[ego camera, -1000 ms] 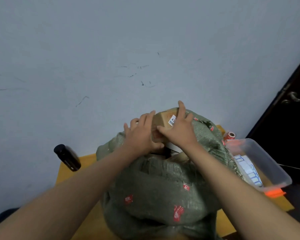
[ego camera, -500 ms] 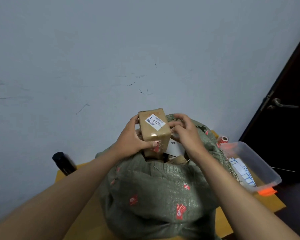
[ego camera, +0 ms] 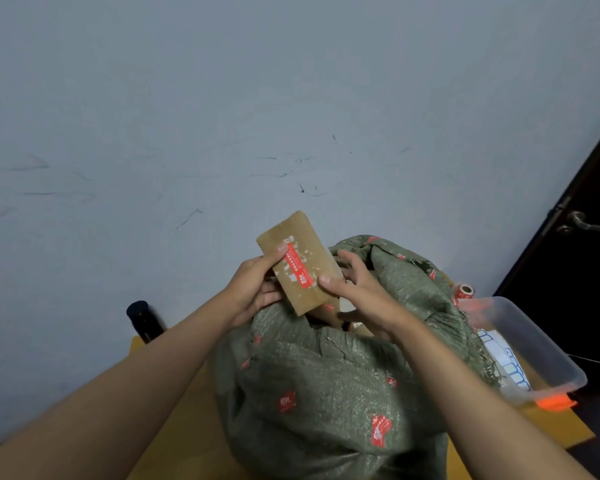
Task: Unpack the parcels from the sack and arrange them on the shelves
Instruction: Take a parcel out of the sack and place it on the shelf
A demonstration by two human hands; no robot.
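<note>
Left hand (ego camera: 253,289) and right hand (ego camera: 357,289) both grasp one brown parcel (ego camera: 300,263) lifted clear above the open green sack (ego camera: 326,386) on the counter (ego camera: 187,427); more parcels apparently inside, no shelving seen yet

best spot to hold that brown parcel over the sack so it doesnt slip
Grip the parcel across its two long edges near the lower half, one hand from each side, as the left hand and right hand do now. It is a flat, tilted slab above the sack, so opposed side pressure likely steadies it best.
</note>
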